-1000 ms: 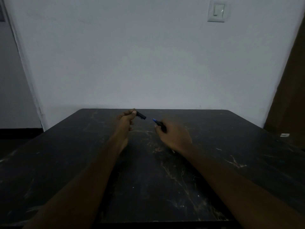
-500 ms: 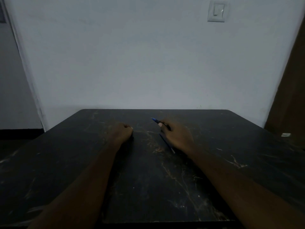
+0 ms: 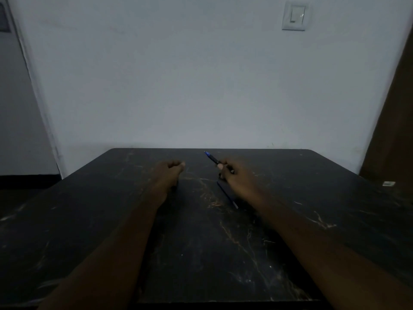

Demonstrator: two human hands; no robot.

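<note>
The right hand [image 3: 237, 175] grips a blue-tipped pen [image 3: 212, 158] between thumb and curled fingers. The tip juts past the fingertips, up and to the left, above the black marble table [image 3: 201, 242]. The left hand [image 3: 169, 173] rests with its fingers curled in; whether they enclose anything cannot be told.

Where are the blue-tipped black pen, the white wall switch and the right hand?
blue-tipped black pen [image 3: 213, 159], head view, front barrel.
white wall switch [image 3: 295, 16], head view, rocker.
right hand [image 3: 238, 176], head view, back.

Head-worn wide-angle view, looking forward and down (single camera), close over table [image 3: 89, 220], facing wall [image 3: 201, 86]
</note>
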